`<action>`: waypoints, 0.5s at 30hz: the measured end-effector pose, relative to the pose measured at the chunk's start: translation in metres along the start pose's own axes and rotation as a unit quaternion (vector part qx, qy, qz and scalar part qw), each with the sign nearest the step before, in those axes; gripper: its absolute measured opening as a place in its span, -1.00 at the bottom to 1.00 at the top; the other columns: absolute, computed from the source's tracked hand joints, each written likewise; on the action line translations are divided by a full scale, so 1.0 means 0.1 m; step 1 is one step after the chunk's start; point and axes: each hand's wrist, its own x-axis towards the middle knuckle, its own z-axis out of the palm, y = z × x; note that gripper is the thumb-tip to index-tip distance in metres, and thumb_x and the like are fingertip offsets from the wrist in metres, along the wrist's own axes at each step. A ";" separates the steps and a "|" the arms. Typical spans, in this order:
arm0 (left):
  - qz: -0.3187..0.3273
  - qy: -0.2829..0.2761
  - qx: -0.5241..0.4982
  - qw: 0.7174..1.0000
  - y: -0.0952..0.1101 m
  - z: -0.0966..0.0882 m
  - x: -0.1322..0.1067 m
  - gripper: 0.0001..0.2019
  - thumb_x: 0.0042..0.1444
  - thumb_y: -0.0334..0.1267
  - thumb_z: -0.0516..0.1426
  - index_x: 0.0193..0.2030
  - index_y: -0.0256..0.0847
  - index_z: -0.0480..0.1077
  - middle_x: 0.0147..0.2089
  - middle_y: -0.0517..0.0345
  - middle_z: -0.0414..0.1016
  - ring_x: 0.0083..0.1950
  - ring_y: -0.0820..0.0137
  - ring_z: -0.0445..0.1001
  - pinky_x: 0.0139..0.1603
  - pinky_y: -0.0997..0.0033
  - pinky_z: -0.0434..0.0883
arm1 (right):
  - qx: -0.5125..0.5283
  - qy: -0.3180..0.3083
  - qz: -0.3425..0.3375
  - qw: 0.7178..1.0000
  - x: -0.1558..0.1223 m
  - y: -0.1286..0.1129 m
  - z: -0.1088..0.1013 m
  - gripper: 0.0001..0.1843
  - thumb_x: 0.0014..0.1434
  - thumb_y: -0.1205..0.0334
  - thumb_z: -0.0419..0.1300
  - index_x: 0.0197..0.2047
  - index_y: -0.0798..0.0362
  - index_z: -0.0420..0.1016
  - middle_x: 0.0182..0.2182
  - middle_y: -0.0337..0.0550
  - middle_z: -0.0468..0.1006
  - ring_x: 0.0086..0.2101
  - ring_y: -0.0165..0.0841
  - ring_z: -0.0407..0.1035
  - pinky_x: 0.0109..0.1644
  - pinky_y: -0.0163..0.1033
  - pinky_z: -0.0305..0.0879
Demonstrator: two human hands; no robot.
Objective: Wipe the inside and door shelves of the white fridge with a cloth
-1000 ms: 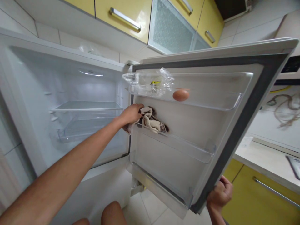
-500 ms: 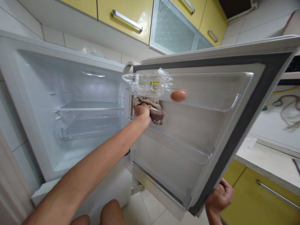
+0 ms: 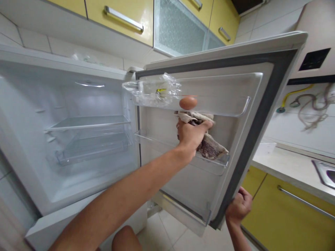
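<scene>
My left hand (image 3: 192, 134) is closed on a crumpled beige and brown cloth (image 3: 211, 146) at the middle door shelf (image 3: 157, 142) of the open fridge. Part of the cloth hangs over that shelf's clear front edge near its right end. My right hand (image 3: 238, 205) has its fingers curled round the outer edge of the fridge door (image 3: 251, 146), low down. Just above my left hand a brown egg (image 3: 188, 102) lies in the top door shelf (image 3: 222, 104). Beside the egg is a clear plastic bag (image 3: 159, 91) with something yellow on it.
The fridge compartment (image 3: 89, 101) on the left has a glass shelf (image 3: 89, 122) and a clear drawer or tray lower down. Yellow cabinets (image 3: 120, 31) hang above. At right stand a countertop (image 3: 290, 164) with a sink (image 3: 326, 172), and hoses (image 3: 303, 99) on the wall.
My left hand has moved right along the middle door shelf with the cloth, from near the hinge side to the shelf's right part. My right hand stays on the door edge.
</scene>
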 end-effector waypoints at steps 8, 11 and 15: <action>-0.135 -0.048 -0.132 0.981 0.02 0.35 -0.16 -0.71 -0.29 -0.33 0.46 -0.41 -0.15 0.49 -0.31 0.16 0.64 -0.31 0.38 0.59 -0.22 0.36 0.51 | -0.005 -0.001 -0.015 1.000 -0.02 -0.04 -0.04 -0.63 0.02 0.01 0.06 -0.22 0.07 0.47 -0.27 -0.13 0.47 -0.20 -0.21 0.34 -0.04 -0.08 0.24; -0.185 0.004 -0.172 0.968 0.09 0.26 -0.14 -0.86 -0.15 -0.43 0.34 -0.47 -0.20 0.48 -0.42 0.20 0.58 -0.43 0.43 0.53 -0.32 0.38 0.47 | 0.000 -0.008 -0.012 1.000 -0.02 -0.03 -0.05 -0.62 0.02 0.01 0.07 -0.21 0.08 0.47 -0.26 -0.13 0.47 -0.19 -0.20 0.34 -0.03 -0.07 0.23; -0.170 0.053 -0.180 0.967 0.16 -0.05 -0.07 -0.91 -0.05 -0.41 0.30 -0.40 -0.21 0.49 -0.46 0.23 0.56 -0.41 0.42 0.55 -0.26 0.38 0.52 | 0.004 -0.014 -0.003 1.000 -0.03 0.00 -0.06 -0.61 0.02 0.01 0.08 -0.19 0.09 0.48 -0.24 -0.12 0.47 -0.18 -0.20 0.34 -0.01 -0.07 0.23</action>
